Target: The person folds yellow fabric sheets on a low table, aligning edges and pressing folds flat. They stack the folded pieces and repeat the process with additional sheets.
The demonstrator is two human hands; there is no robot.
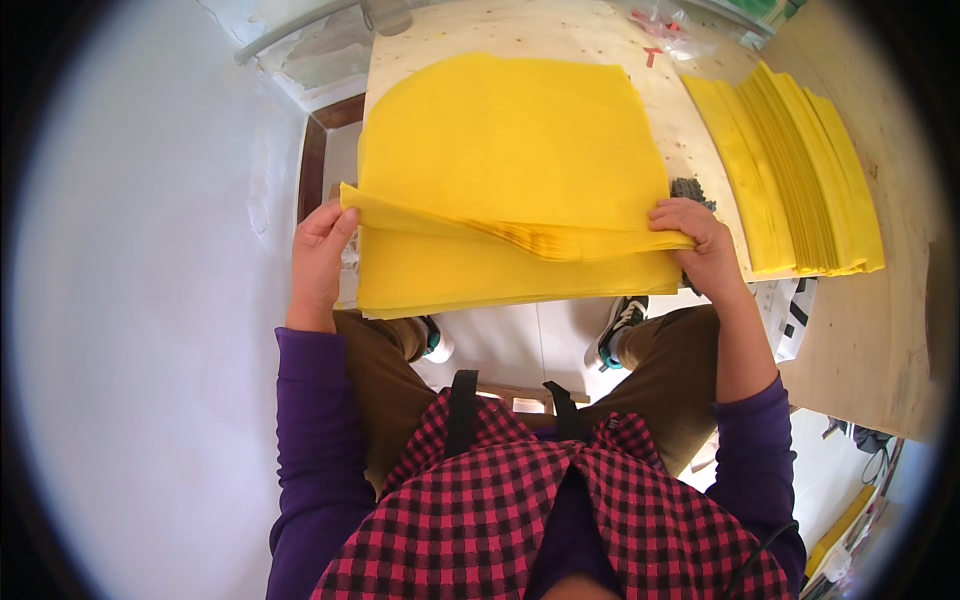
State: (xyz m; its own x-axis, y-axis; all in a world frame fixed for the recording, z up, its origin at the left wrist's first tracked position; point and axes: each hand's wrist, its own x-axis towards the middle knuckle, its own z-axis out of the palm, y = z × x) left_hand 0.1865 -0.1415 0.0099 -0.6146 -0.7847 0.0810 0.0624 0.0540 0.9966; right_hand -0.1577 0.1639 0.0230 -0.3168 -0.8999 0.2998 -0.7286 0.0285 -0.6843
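Note:
A broad stack of thin yellow fabric sheets [505, 135] lies on the wooden table in front of me, its near edge at the table's front. Across the stack's near part runs a folded, pleated band of yellow sheet [535, 237], its layers bunched in the middle. My left hand [317, 262] pinches the left end of this band between thumb and fingers, slightly raised. At the other end, my right hand [705, 245] is closed on the band, thumb below and fingers on top. How many layers each hand holds cannot be made out.
On the right of the pale wooden table [700, 150] sits a pile of folded yellow fabric [790, 175]. A dark, rough object [692, 190] lies beside my right hand. Clear plastic [672, 30] rests at the far edge. A white wall [150, 300] stands close on my left.

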